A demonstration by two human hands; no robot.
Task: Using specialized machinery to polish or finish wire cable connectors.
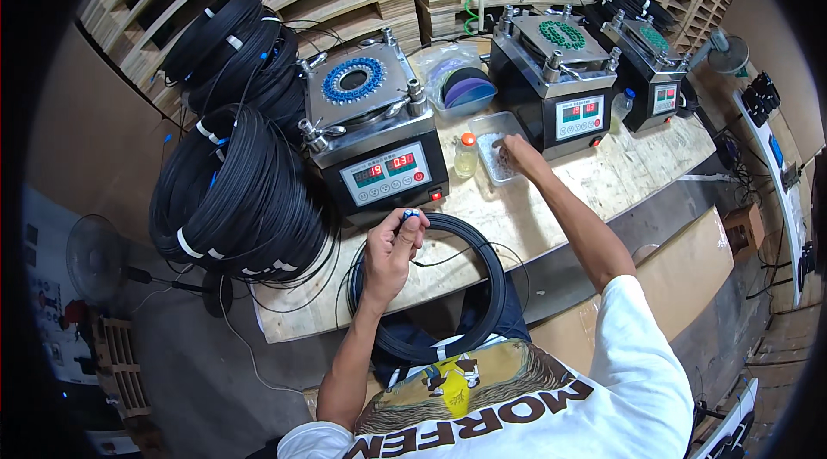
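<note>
My left hand point(393, 254) is closed, pinching small blue-and-white cable connectors point(411, 213) upright between thumb and fingers. Just beneath it a coil of black cable point(495, 278) rests against the table's front edge and my lap, bound with white tape. My right hand point(519, 154) reaches down into a clear plastic box point(488, 125) that holds small whitish pieces. Its fingers are drawn together; anything between them is too small to make out. Beside the box stands a small bottle with an orange cap point(465, 158).
Left of centre stands a polishing machine point(388, 175) with a ring of blue connectors on top. Two similar machines point(573, 110) point(659, 97) carry green ones. Large black cable coils point(233, 192) crowd the left. A tub of coloured discs point(465, 93) sits behind the box.
</note>
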